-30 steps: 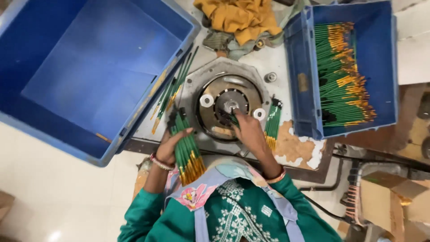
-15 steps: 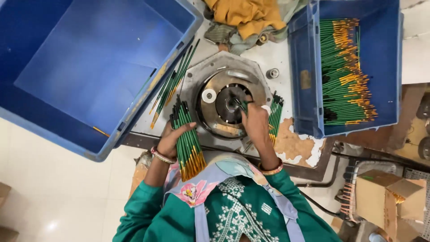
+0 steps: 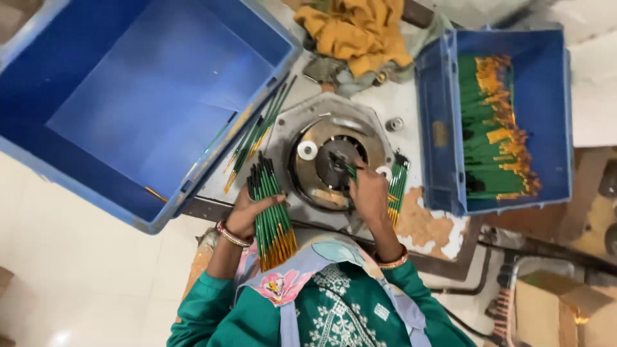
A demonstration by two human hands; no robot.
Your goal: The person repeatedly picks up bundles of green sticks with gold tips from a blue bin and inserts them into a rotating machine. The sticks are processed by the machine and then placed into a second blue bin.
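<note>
Below, left hand (image 3: pixel 247 212) gripping green brush bundle (image 3: pixel 271 215), blue crates (image 3: pixel 443 135) flanking.

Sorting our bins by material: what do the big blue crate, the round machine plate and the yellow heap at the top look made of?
Big blue crate: moulded plastic, smooth and slightly glossy. Round machine plate: bare, dull grey metal, apparently worn. Yellow heap: soft cloth, folded and creased.

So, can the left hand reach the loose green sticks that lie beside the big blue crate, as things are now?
Probably not freely. The left hand is closed around a thick bundle of green sticks, so its fingers are occupied. The loose green sticks lie close, just beyond it, with nothing between.
</note>
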